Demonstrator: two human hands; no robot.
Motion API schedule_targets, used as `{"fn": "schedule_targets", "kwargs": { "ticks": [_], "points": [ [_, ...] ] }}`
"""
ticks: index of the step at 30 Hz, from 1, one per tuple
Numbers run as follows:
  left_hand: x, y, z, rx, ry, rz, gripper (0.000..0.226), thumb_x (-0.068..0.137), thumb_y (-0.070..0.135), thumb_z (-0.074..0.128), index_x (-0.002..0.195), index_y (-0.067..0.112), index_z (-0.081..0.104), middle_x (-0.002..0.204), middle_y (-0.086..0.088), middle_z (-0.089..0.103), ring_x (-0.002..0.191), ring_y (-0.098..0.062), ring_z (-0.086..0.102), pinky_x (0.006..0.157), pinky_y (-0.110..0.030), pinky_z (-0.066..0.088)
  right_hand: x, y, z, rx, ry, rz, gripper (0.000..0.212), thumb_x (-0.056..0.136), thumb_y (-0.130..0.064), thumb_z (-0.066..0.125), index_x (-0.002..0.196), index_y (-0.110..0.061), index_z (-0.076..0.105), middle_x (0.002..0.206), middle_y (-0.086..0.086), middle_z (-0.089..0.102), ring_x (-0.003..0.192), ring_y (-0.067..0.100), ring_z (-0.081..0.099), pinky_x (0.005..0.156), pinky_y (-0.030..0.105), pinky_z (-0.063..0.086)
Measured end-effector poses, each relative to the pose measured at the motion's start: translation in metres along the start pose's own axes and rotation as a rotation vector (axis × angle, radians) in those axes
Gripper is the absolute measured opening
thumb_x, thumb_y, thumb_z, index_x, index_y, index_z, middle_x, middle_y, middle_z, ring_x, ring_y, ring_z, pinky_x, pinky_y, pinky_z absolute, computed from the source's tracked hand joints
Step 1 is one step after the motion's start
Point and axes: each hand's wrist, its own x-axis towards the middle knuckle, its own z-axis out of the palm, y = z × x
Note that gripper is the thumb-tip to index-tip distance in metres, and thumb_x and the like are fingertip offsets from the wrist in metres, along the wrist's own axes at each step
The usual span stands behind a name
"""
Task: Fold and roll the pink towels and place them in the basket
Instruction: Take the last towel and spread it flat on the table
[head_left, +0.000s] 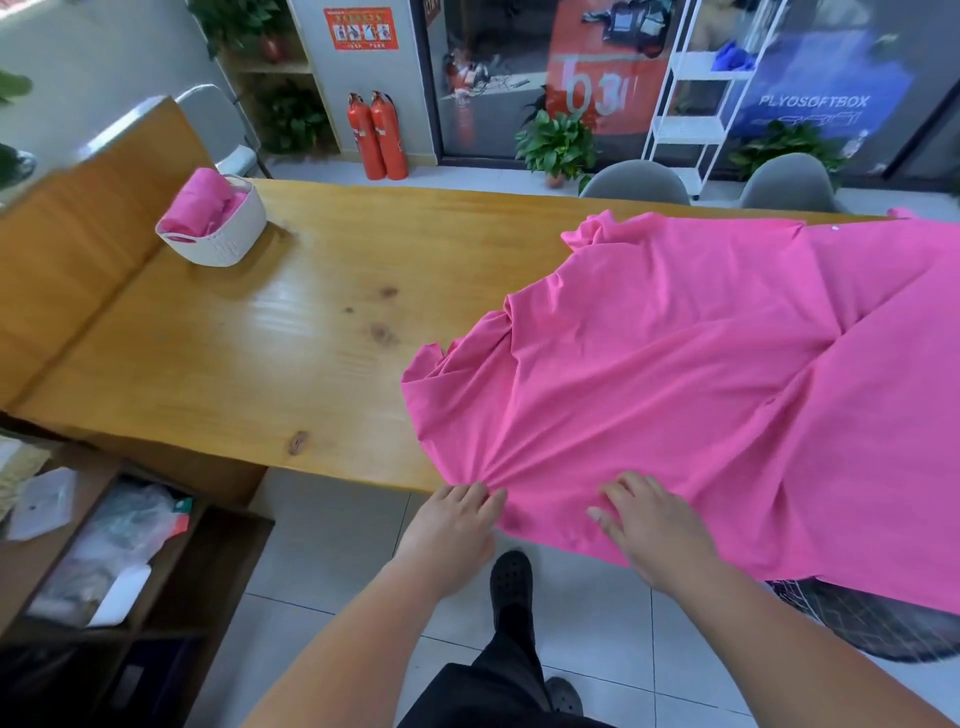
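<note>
The pink towel (675, 364) lies rumpled across the counter's (260, 338) right side, near edge overhanging. The left hand (452, 525) has its fingers clamped on the near corner; the right hand (644, 525) rests flat, fingers apart. I'd pull it taut and smooth before folding. The basket (218, 239) sits far left.

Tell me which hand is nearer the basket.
Left. The left hand pinches the towel's near corner on the basket's side, well short of it; the right hand lies flat on the towel, farther right.

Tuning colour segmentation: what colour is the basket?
The basket is off-white, woven-textured; head view shows it best.
</note>
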Motion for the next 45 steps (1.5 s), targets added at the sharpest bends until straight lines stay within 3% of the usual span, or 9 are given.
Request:
{"fn": "schedule_targets", "kwargs": {
  "ticks": [2, 4, 8, 12, 18, 26, 37, 40, 45],
  "points": [
    [-0.007, 0.001, 0.000, 0.004, 0.049, 0.016, 0.052, 0.090, 0.033, 0.057, 0.140, 0.017, 0.052, 0.109, -0.001, 0.064, 0.084, -0.025, 0.065, 0.079, -0.040, 0.052, -0.003, -0.007, -0.003, -0.049, -0.025, 0.020, 0.061, 0.101, -0.065, 0.021, 0.134, -0.028, 0.055, 0.127, -0.005, 0.055, 0.119, 0.020, 0.053, 0.092, 0.039, 0.049],
    [-0.012, -0.005, -0.003, -0.029, 0.121, -0.037, 0.047, 0.093, 0.035, 0.056, 0.137, 0.020, 0.053, 0.110, 0.000, 0.060, 0.089, -0.024, 0.061, 0.078, -0.039, 0.051, -0.005, -0.015, -0.006, -0.091, -0.039, 0.031, 0.065, 0.099, -0.064, 0.016, 0.139, -0.027, 0.053, 0.126, -0.003, 0.055, 0.117, 0.020, 0.053, 0.092, 0.038, 0.049],
    [-0.017, -0.022, -0.019, -0.074, 0.156, -0.234, 0.050, 0.093, 0.040, 0.061, 0.139, 0.022, 0.053, 0.128, -0.003, 0.056, 0.113, -0.027, 0.057, 0.092, -0.042, 0.052, -0.006, -0.028, -0.010, -0.114, -0.001, 0.053, 0.063, 0.101, -0.061, 0.020, 0.141, -0.025, 0.053, 0.130, 0.000, 0.054, 0.115, 0.021, 0.053, 0.091, 0.037, 0.050],
    [-0.019, -0.041, -0.035, -0.129, 0.115, -0.350, 0.056, 0.097, 0.040, 0.058, 0.149, 0.022, 0.046, 0.151, -0.004, 0.048, 0.140, -0.028, 0.044, 0.111, -0.045, 0.044, 0.003, -0.043, -0.017, -0.063, -0.013, 0.022, 0.059, 0.106, -0.060, 0.031, 0.153, -0.025, 0.043, 0.155, 0.007, 0.042, 0.135, 0.025, 0.047, 0.106, 0.040, 0.047],
    [-0.010, -0.077, -0.045, -0.208, 0.103, -0.440, 0.064, 0.102, 0.034, 0.055, 0.161, 0.022, 0.034, 0.165, 0.003, 0.039, 0.153, -0.024, 0.029, 0.121, -0.044, 0.034, 0.024, -0.068, -0.024, 0.042, -0.052, -0.070, 0.068, 0.107, -0.062, 0.031, 0.165, -0.029, 0.024, 0.175, 0.003, 0.012, 0.159, 0.026, 0.016, 0.128, 0.044, 0.025],
    [0.039, -0.147, -0.058, -0.245, 0.021, -0.346, 0.078, 0.099, 0.012, 0.051, 0.166, 0.030, 0.014, 0.169, 0.004, 0.031, 0.160, -0.026, 0.011, 0.127, -0.044, 0.024, 0.081, -0.106, -0.038, 0.100, -0.100, -0.061, 0.073, 0.106, -0.062, 0.037, 0.167, -0.033, 0.009, 0.176, -0.001, -0.006, 0.162, 0.026, 0.001, 0.130, 0.048, 0.013],
    [0.112, -0.242, -0.049, -0.146, -0.131, -0.027, 0.085, 0.099, 0.017, 0.054, 0.168, 0.031, 0.007, 0.171, 0.006, 0.031, 0.161, -0.027, 0.012, 0.128, -0.045, 0.020, 0.144, -0.165, -0.021, 0.108, -0.202, 0.165, 0.074, 0.104, -0.068, 0.031, 0.167, -0.035, 0.013, 0.176, -0.004, -0.006, 0.160, 0.035, 0.001, 0.130, 0.052, 0.018],
    [0.124, -0.251, -0.046, -0.080, -0.122, 0.038, 0.082, 0.097, 0.019, 0.054, 0.168, 0.029, 0.014, 0.165, 0.005, 0.042, 0.155, -0.028, 0.026, 0.124, -0.040, 0.024, 0.153, -0.170, -0.020, 0.116, -0.208, 0.213, 0.074, 0.103, -0.070, 0.029, 0.167, -0.035, 0.015, 0.176, -0.003, -0.007, 0.160, 0.035, -0.003, 0.130, 0.053, 0.017],
    [0.112, -0.266, -0.041, -0.117, -0.027, -0.061, 0.077, 0.094, 0.038, 0.068, 0.161, 0.027, 0.033, 0.137, 0.005, 0.066, 0.133, -0.027, 0.048, 0.107, -0.039, 0.038, 0.159, -0.180, -0.022, 0.153, -0.223, 0.274, 0.073, 0.103, -0.070, 0.029, 0.166, -0.035, 0.015, 0.176, -0.005, -0.008, 0.161, 0.036, -0.004, 0.129, 0.054, 0.020]
  ]
}}
